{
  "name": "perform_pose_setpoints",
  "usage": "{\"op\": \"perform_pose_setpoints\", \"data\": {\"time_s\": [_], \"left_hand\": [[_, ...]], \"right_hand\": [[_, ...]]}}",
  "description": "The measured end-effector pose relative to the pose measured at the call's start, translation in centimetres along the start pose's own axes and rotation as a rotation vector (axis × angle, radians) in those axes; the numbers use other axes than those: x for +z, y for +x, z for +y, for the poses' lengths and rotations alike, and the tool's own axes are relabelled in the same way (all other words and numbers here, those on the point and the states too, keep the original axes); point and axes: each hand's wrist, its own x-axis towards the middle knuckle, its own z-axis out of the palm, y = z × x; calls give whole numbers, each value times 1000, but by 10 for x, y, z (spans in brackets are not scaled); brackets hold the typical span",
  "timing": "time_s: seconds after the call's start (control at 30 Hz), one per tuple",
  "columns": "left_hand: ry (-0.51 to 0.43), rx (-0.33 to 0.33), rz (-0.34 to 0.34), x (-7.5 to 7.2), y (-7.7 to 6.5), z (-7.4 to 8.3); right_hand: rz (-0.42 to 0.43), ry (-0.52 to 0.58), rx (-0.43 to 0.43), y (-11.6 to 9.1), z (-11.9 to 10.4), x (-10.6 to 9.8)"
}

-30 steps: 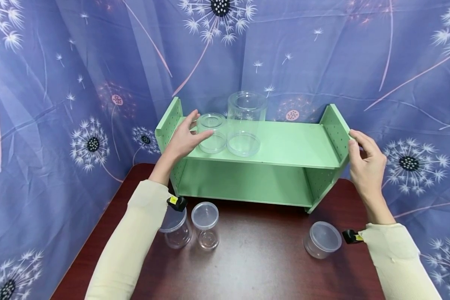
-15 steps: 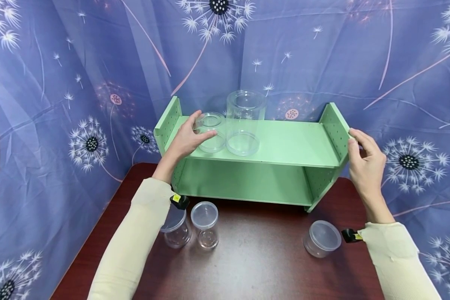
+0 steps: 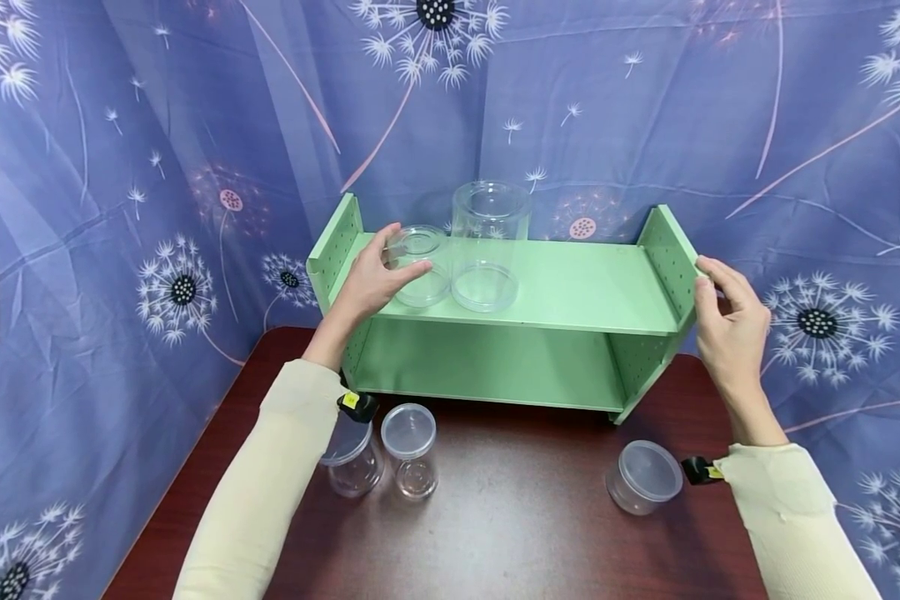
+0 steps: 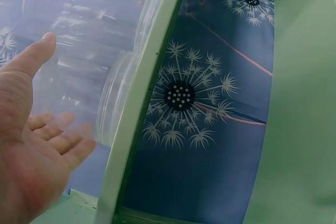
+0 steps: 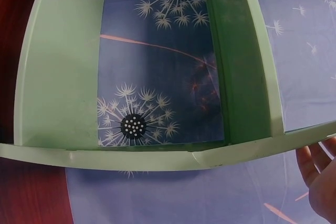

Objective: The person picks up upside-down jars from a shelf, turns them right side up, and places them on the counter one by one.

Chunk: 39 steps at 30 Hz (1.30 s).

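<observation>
My left hand [image 3: 369, 279] reaches over the left part of a green two-tier shelf [image 3: 570, 292]. Its spread fingers and thumb lie beside a short clear plastic jar [image 3: 426, 279] on the upper board. In the left wrist view, the fingers [image 4: 79, 150] are behind the jar and the thumb stands apart from them; firm contact cannot be made out. A taller clear cylindrical jar [image 3: 487, 250] stands immediately to the right of the short one. My right hand [image 3: 733, 333], fingers bent, holds the outer edge of the shelf's right side panel [image 3: 667, 267].
On the dark red table [image 3: 495, 525], two lidded clear jars [image 3: 412, 450] stand left of centre, one partly behind the left wrist. A low lidded tub [image 3: 645, 477] stands at the right, near the right wrist. Blue dandelion-print cloth [image 3: 570, 100] hangs behind the shelf.
My left hand has shifted slightly right, closer around the short jar. The right hand keeps its place at the shelf's side panel.
</observation>
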Motion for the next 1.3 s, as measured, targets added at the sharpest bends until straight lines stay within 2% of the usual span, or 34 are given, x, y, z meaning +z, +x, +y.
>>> {"op": "perform_pose_setpoints", "data": {"time_s": [0.27, 0.73, 1.07, 1.3], "left_hand": [[-21, -13, 21, -14, -11, 3], [-110, 35, 23, -37, -37, 8], [-108, 68, 8, -45, -60, 11], [-150, 86, -13, -47, -75, 19]], "right_hand": [[-2, -1, 8, 0, 1, 0], [0, 4, 17, -1, 1, 0], [7, 7, 29, -2, 1, 1], [6, 5, 31, 0, -1, 1]]}}
